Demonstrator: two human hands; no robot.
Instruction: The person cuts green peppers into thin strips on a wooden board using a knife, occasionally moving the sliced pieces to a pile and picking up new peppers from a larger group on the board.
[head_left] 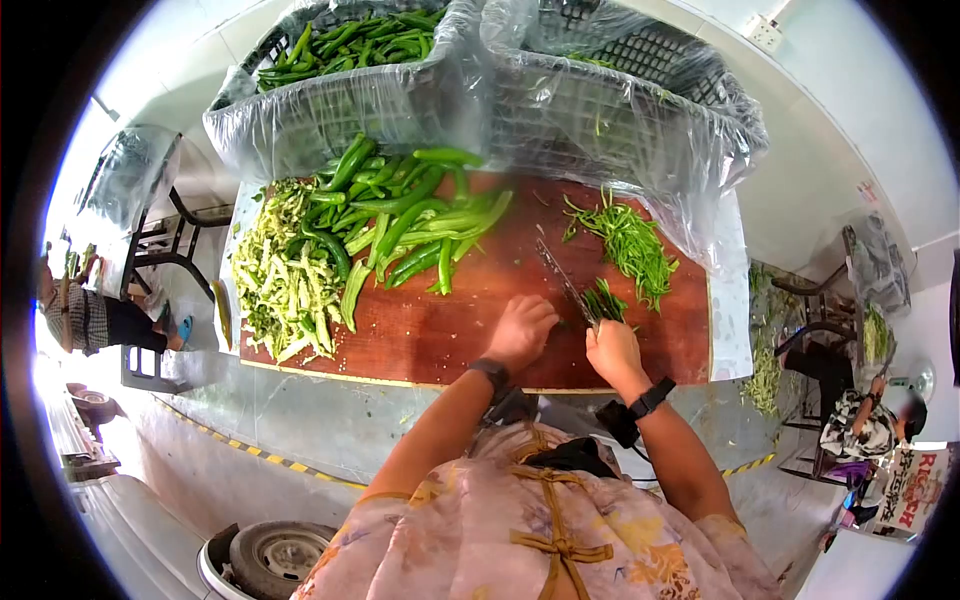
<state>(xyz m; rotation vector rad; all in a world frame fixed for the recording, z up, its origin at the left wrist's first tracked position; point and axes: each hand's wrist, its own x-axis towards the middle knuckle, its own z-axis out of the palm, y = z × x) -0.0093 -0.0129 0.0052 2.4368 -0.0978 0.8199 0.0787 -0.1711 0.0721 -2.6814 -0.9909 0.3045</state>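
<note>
My right hand (614, 352) is wrapped round the handle of a knife (562, 277), whose blade slants up and left over the red-brown board (440, 345). Beside the blade lies a small bunch of sliced green pepper (604, 300). My left hand (523, 330) rests on the board left of the knife, fingers curled; what is under them, if anything, is hidden. Further back on the right is a larger pile of green shreds (635, 250). Whole and split green peppers (410, 215) are heaped at the back left, next to a pile of pale seedy cores (285, 270).
Behind the board stand two plastic-lined crates, the left one (345, 110) holding green peppers, the right one (620, 120) with a few green bits. One person (110, 318) is at the far left, another (865, 420) at the far right. A wheel (283, 555) is at the lower left.
</note>
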